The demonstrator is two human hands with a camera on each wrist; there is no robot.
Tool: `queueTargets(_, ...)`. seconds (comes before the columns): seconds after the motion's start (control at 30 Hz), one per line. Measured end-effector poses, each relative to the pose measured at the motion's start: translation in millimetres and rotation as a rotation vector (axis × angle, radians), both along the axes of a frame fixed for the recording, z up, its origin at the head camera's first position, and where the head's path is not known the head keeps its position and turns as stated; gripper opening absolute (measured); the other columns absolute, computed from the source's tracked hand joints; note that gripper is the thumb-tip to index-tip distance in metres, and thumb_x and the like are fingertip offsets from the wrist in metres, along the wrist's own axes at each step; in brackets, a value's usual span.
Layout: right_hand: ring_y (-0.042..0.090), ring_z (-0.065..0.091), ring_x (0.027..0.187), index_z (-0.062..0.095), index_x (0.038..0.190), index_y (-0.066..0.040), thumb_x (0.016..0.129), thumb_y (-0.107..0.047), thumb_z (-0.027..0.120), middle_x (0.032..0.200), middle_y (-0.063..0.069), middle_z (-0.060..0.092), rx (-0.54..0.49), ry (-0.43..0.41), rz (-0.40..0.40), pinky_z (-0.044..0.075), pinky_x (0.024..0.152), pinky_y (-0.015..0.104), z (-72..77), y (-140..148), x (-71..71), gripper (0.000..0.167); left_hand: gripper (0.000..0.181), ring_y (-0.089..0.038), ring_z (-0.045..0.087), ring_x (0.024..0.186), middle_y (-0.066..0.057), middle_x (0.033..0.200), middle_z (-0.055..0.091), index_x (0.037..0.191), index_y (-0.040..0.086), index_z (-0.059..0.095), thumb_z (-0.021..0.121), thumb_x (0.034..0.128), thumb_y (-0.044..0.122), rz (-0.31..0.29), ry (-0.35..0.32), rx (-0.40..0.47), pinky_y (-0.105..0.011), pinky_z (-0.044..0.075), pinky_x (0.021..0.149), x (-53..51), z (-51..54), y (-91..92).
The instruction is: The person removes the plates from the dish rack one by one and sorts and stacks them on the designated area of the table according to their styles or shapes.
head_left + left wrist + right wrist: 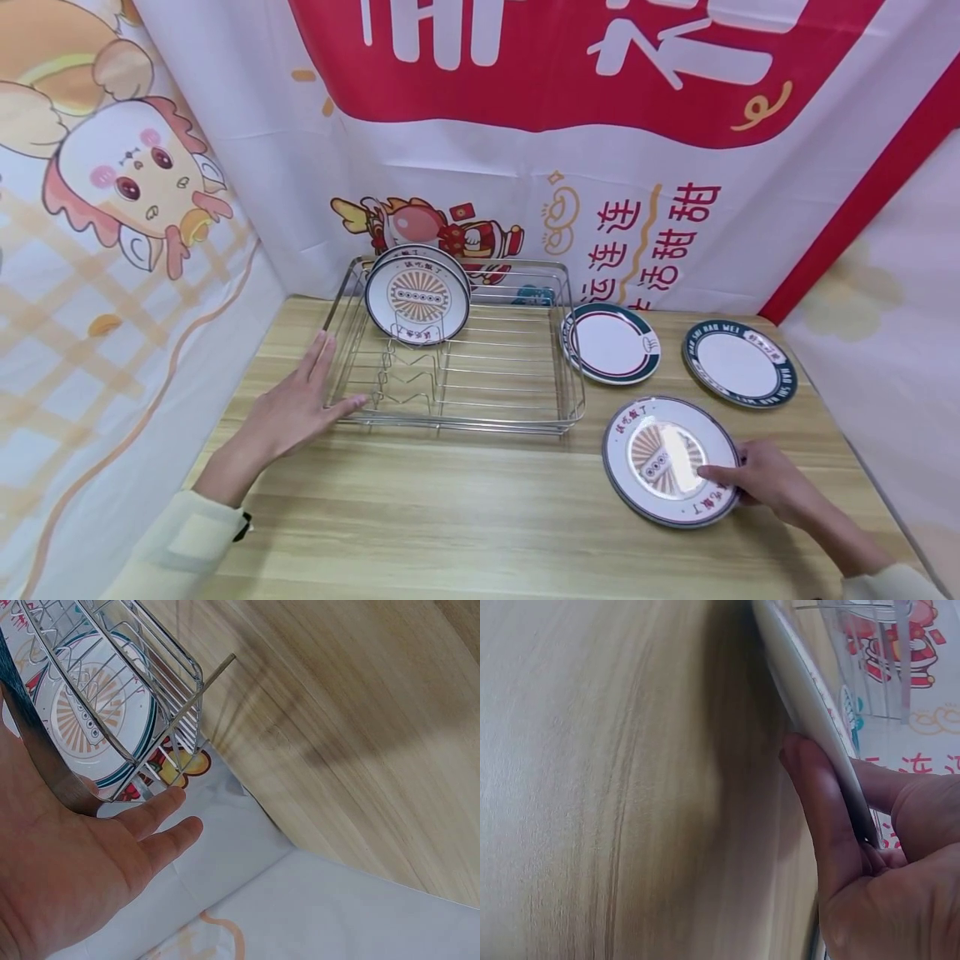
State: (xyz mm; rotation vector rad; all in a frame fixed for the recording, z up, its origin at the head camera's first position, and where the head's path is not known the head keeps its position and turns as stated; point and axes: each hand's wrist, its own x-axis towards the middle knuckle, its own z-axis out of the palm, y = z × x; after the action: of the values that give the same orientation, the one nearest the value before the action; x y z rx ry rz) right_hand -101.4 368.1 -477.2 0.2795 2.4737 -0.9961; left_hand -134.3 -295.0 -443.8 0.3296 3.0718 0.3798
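Observation:
My right hand pinches the right rim of a white plate with an orange ray pattern, thumb on top and fingers underneath. In the right wrist view that plate appears nearly edge-on, held above the tabletop. My left hand touches the left front corner of a wire dish rack, its fingers fairly straight along the side. A matching plate stands upright in the rack's back left, with another plate's rim showing behind it.
Two green-rimmed plates lie on the wooden table right of the rack: one plate close beside it, another plate farther right. A printed cloth hangs behind the table, and more cloth borders the left side.

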Motion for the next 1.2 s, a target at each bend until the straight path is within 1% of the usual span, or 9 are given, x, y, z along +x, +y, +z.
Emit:
queueTargets(0.17,0.017,0.061,0.061,0.069,0.089,-0.001,0.087,-0.04,0.088,0.069,0.005,0.069,0.041,0.009,-0.002,0.049,0.053,0.023,-6.4,-2,-1.8,0.043,0.11,-0.063,0.047,0.135,-0.022,0.177,-0.003,0.169,0.004,-0.002,0.048,0.1012,0.074,0.003,-0.001,0.004,-0.072,0.056,0.086,0.4,-0.6,-0.4)
queueTargets(0.37,0.016,0.062,0.057,0.069,0.084,-0.004,0.084,-0.047,0.089,0.065,0.006,0.068,0.084,-0.011,0.005,0.044,0.051,0.022,-13.5,-4,-2.1,0.047,0.11,-0.063,0.047,0.136,-0.022,0.177,-0.002,0.17,0.004,-0.002,0.048,0.1009,0.075,0.007,-0.005,0.008,-0.072,0.055,0.087,0.3,-1.1,-0.3)
queueTargets(0.47,0.016,0.062,0.055,0.068,0.082,-0.005,0.083,-0.05,0.088,0.064,0.005,0.067,0.114,-0.004,0.024,0.043,0.05,0.021,-16.8,-4,-2.7,0.049,0.11,-0.062,0.046,0.137,-0.023,0.177,-0.002,0.17,0.004,-0.002,0.048,0.1009,0.075,0.009,-0.007,0.008,-0.072,0.055,0.088,0.6,-1.3,-0.6)
queueTargets(0.63,0.014,0.058,0.052,0.067,0.073,-0.009,0.083,-0.056,0.086,0.06,0.003,0.065,0.166,0.026,0.067,0.039,0.049,0.021,-19.4,-4,-4.4,0.052,0.11,-0.062,0.046,0.137,-0.022,0.177,-0.003,0.169,0.004,-0.002,0.047,0.1012,0.074,0.009,-0.004,0.007,-0.071,0.055,0.088,0.7,-1.3,-1.0)
queueTargets(0.83,0.014,0.06,0.053,0.066,0.069,-0.01,0.08,-0.062,0.086,0.059,0.002,0.065,0.207,0.046,0.088,0.039,0.049,0.021,-18.6,-3,-6.9,0.056,0.109,-0.063,0.048,0.135,-0.021,0.177,-0.005,0.169,0.004,-0.003,0.047,0.1015,0.074,0.007,-0.002,0.005,-0.07,0.057,0.086,1.2,-1.0,-0.7)
queueTargets(1.0,0.015,0.06,0.054,0.065,0.069,-0.01,0.077,-0.065,0.087,0.059,0.002,0.064,0.238,0.06,0.103,0.04,0.049,0.022,-16.7,-3,-8.4,0.059,0.109,-0.063,0.049,0.134,-0.021,0.177,-0.004,0.169,0.002,0.0,0.047,0.1016,0.073,0.007,0.001,0.007,-0.07,0.057,0.085,1.6,0.2,-0.5)
queueTargets(1.2,0.015,0.058,0.058,0.064,0.072,-0.011,0.081,-0.069,0.081,0.063,0.001,0.062,0.28,0.044,0.156,0.042,0.052,0.024,-11.8,0,-13.1,0.06,0.109,-0.063,0.05,0.132,-0.022,0.177,-0.004,0.169,0.0,0.003,0.048,0.1019,0.073,0.006,-0.001,0.007,-0.07,0.057,0.084,2.6,2.0,0.4)
